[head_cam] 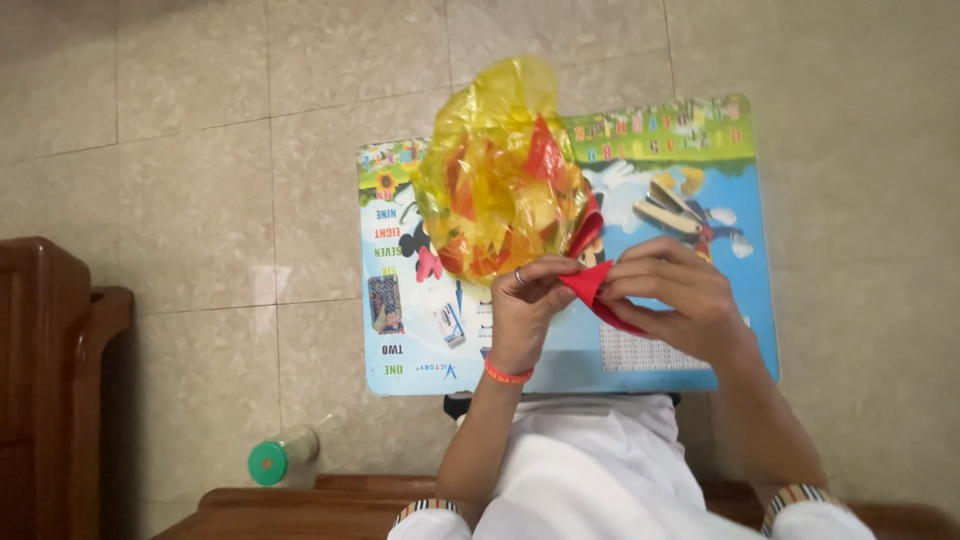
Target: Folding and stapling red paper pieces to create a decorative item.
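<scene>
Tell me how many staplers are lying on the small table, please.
1: a yellow stapler lies on the far right part of the colourful small table, just beyond the right hand. The yellow plastic bag may hide others.

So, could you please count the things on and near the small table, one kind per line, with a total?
Red paper pieces held in both hands' grip: 1
Yellow plastic bags with paper pieces inside: 1
Staplers on the table: 1
Small tables with a picture top: 1
Green-capped bottles on the floor: 1
Total: 5
</scene>
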